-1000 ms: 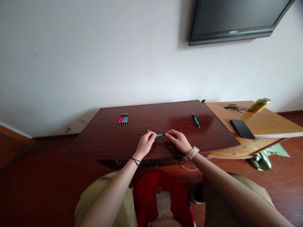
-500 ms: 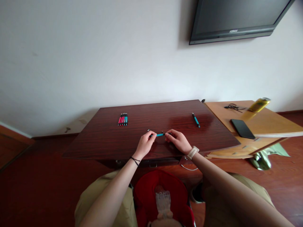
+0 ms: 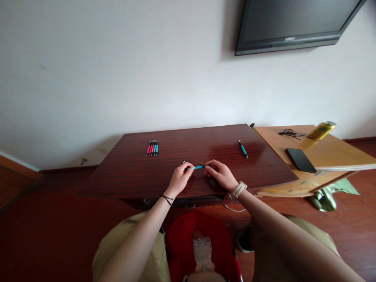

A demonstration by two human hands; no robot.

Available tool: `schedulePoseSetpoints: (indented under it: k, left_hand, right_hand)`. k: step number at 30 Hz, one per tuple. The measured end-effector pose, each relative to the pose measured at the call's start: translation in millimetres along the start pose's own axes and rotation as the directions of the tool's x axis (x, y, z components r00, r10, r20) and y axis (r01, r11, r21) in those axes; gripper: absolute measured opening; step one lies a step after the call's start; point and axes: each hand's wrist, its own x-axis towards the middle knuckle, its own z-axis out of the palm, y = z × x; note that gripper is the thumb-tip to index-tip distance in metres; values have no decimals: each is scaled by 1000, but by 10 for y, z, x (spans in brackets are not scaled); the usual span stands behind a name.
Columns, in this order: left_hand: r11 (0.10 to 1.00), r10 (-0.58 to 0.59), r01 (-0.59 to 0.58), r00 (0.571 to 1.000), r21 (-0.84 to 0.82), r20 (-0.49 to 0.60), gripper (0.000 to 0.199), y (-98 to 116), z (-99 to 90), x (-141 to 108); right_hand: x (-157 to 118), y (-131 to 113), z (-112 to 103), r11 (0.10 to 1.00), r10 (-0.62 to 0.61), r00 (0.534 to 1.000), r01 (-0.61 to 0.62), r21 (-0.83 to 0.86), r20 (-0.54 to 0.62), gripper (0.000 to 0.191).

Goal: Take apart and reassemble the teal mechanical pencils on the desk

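Observation:
Between my two hands, above the front part of the dark wooden table [image 3: 132, 176], a blue and black pen [image 3: 198, 167] lies nearly level. My left hand [image 3: 181, 176] pinches its left end. The fingers of my right hand [image 3: 219, 172] are closed on its black right end. A tiny dark piece with a pale tip [image 3: 184, 161] shows just beyond my left fingers; I cannot tell if it belongs to the pen. Farther left, several pink and blue pens [image 3: 152, 148] lie side by side in a row. A single blue pen [image 3: 243, 149] rests at the right.
A wooden cabinet [image 3: 337, 152] adjoins the table on the right. On it are a black phone [image 3: 300, 160], a coiled black cable [image 3: 290, 133] and a yellow can [image 3: 322, 130]. A television [image 3: 293, 23] hangs on the wall. Below me is a red seat [image 3: 179, 235].
Almost nothing differs. My right fingers have shifted very slightly at the pen's right end; both hands stay on the pen.

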Motion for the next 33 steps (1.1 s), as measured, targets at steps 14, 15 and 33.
schedulePoseSetpoints:
  k: [14,15,33]
  left_hand:
    - [1000,29,-29,999,7,-13,44,-43,20,12]
    - [999,35,-35,999,22,-8,44,-33,22,8]
    - [989,102,-114,987,97,123,40,109,33,-62]
  right_hand:
    - [-54,-102,-42,997,-72,995,71,17,73,52]
    - [-53,-101,-42,997,-72,994,71,20,77,52]
    - [-15,-58,-19,994,-88,993,92,-52,77,45]
